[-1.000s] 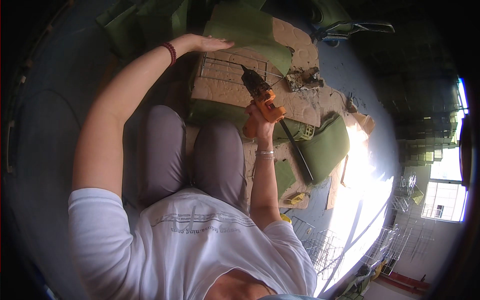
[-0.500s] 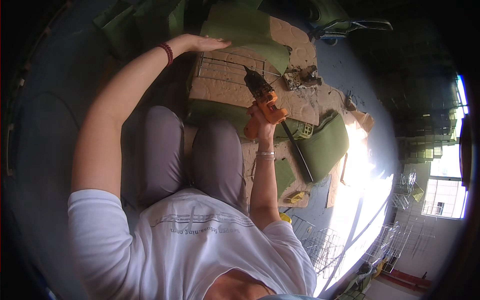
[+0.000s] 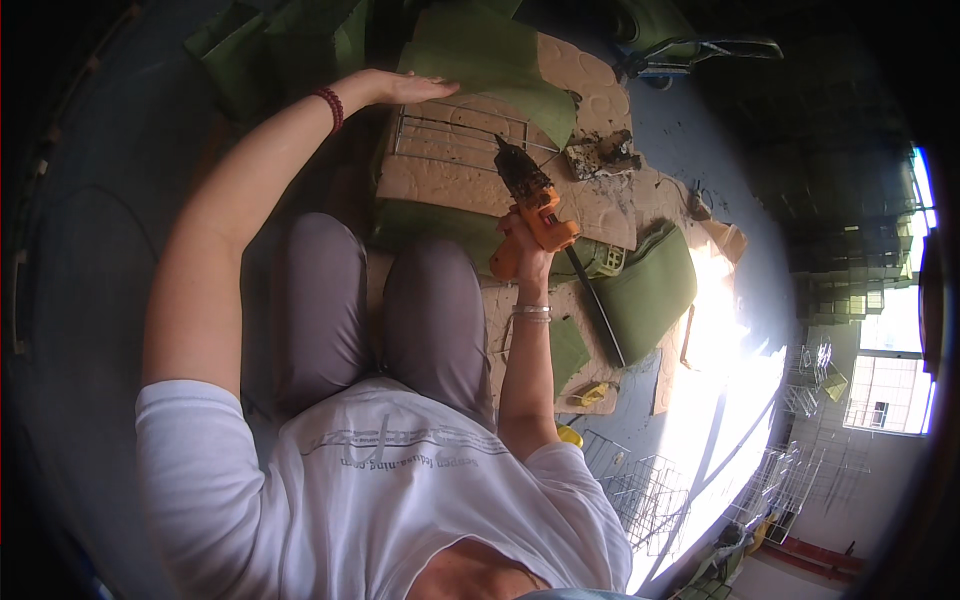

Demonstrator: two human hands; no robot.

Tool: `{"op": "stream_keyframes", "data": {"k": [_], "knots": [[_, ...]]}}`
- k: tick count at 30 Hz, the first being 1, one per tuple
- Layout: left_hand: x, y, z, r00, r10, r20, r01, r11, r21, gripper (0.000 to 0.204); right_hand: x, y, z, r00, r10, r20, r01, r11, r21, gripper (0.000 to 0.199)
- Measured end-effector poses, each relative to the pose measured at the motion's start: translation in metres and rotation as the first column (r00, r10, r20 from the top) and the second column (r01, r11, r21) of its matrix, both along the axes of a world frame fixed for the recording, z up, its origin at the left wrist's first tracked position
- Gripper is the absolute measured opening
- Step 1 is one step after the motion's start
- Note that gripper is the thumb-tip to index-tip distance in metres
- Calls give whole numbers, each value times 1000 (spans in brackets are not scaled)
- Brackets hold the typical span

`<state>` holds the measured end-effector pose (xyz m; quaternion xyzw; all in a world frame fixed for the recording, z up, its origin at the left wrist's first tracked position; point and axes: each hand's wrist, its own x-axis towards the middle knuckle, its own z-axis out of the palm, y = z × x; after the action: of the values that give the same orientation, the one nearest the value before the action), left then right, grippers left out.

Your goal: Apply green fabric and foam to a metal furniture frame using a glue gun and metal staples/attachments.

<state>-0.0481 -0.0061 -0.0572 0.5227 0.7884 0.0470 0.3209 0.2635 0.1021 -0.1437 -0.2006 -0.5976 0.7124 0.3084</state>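
My left hand (image 3: 412, 88) lies flat with its fingers stretched out on the near edge of a green sheet (image 3: 470, 55), which covers the far part of a wire frame (image 3: 460, 135). In my right hand (image 3: 524, 250) is an orange hot glue gun (image 3: 548, 218), my fingers wrapped round its handle. Its nozzle is crusted with dark residue and points away from me, above the frame and apart from it. A long dark glue stick (image 3: 598, 305) sticks out of the gun's back end.
Cardboard (image 3: 430, 180) lies beneath the frame. A dark-stained block (image 3: 602, 155) sits to the right. Nearer are a folded green piece (image 3: 655, 285) and a yellow object (image 3: 590, 394). Wire baskets (image 3: 650, 495) stand at the lower right, and green pieces (image 3: 310, 45) at the far left.
The glue gun has shifted slightly to the right, its nozzle tip a touch nearer to me. My left hand stays almost in place on the green sheet.
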Motion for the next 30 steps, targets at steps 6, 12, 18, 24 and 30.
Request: {"op": "stream_keyframes", "data": {"k": [6, 12, 18, 24, 30], "knots": [[-9, -1, -10, 1000, -2, -16, 3, 997, 77, 60, 0, 1, 0, 998, -1, -59, -4, 996, -94, 26], [3, -4, 6, 987, -69, -142, 63, 997, -46, 60, 3, 5, 1, 998, -6, -65, 1, 996, -85, 25], [-6, -3, -6, 1000, 1, -7, 0, 997, 73, 61, 5, 7, 0, 998, -7, -56, 2, 996, -87, 25], [6, 0, 8, 996, -37, -77, 37, 999, -4, 58, 12, 12, -6, 996, -22, -85, 11, 993, -121, 25], [-12, 3, -16, 996, 65, 56, -71, 992, 101, 71, 11, 9, -5, 991, -86, -102, 76, 992, -98, 25]]}}
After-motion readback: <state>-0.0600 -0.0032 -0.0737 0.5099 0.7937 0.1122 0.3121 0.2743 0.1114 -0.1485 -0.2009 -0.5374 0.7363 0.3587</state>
